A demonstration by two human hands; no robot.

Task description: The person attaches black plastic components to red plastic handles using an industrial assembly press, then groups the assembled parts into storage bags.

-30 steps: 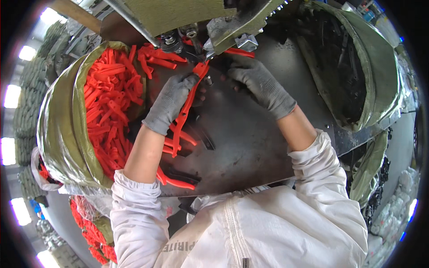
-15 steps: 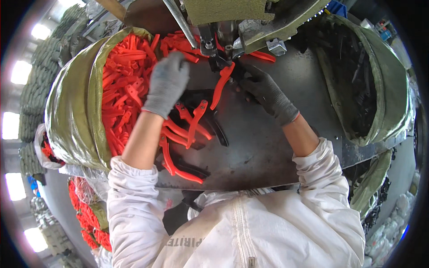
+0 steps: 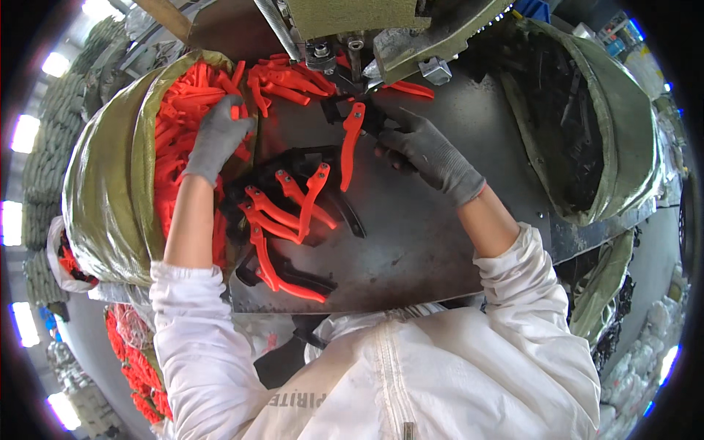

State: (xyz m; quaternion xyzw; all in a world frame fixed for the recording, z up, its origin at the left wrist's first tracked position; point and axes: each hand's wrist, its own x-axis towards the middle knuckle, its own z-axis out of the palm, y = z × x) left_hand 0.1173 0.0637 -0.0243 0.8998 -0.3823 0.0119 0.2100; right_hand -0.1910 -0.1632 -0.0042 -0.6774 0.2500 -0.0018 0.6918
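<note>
One red handle (image 3: 351,150) lies left of our right hand (image 3: 431,152), closed on the black part (image 3: 373,117), while our left hand (image 3: 217,138) curls among red pieces (image 3: 192,97), its hold unclear.

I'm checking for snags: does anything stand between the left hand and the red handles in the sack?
Nothing visible does: the left hand is right at the red handles, over the green sack's open mouth.
</note>
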